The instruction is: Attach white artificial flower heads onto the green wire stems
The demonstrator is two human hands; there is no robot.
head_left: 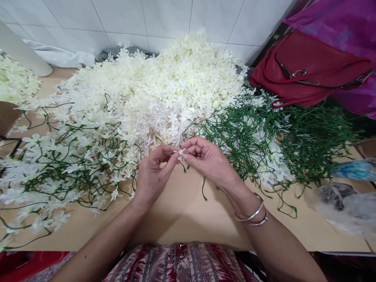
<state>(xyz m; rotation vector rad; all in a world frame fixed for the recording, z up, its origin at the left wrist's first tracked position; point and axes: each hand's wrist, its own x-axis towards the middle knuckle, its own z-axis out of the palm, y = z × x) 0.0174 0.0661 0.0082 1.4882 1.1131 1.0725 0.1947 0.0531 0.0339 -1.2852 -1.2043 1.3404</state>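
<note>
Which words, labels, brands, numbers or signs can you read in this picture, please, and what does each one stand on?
None: no readable text shows anywhere.
Red bag: no brand or lettering visible.
Purple material: faint bluish patches, no words to be made out.
Blue and white item: too blurred to tell whether anything is printed on it.
Clear plastic bag: no legible label.
Tiled wall: no sign in view.

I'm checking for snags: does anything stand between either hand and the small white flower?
Nothing visible does: the left hand and right hand both pinch the white flower. Tangled green stems lie beside the right hand.
</note>
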